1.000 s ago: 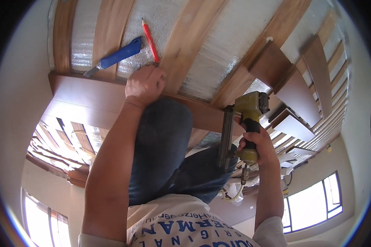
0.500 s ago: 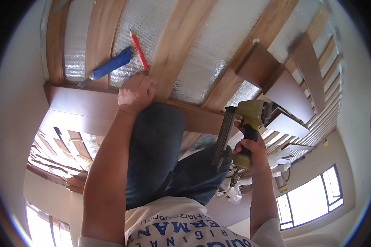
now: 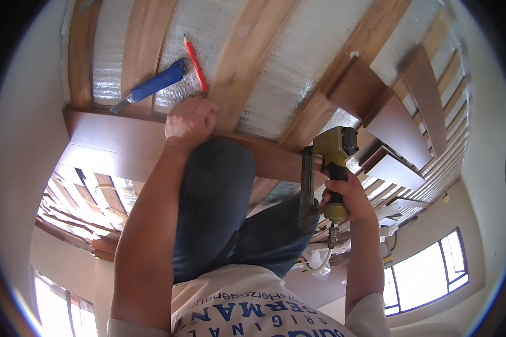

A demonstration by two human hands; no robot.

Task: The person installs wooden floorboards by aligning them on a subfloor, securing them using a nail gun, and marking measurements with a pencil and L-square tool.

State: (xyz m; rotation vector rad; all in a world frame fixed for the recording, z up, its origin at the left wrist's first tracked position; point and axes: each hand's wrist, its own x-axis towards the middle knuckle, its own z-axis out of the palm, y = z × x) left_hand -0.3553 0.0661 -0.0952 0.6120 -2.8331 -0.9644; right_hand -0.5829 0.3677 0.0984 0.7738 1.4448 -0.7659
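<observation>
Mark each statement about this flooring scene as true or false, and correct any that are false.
1. The right hand grips a yellow-green nail gun. True.
2. The left hand holds the red pencil. False: the pencil lies loose on the silver foil underlay, and the hand presses as a fist on the brown wooden floorboard.
3. A blue-handled utility knife lies left of the pencil. True.
4. The nail gun rests on the underlay beside the knife. False: it is at the floorboard's right end, far from the knife.
5. A knee in dark blue trousers rests on the floorboard. True.
</observation>
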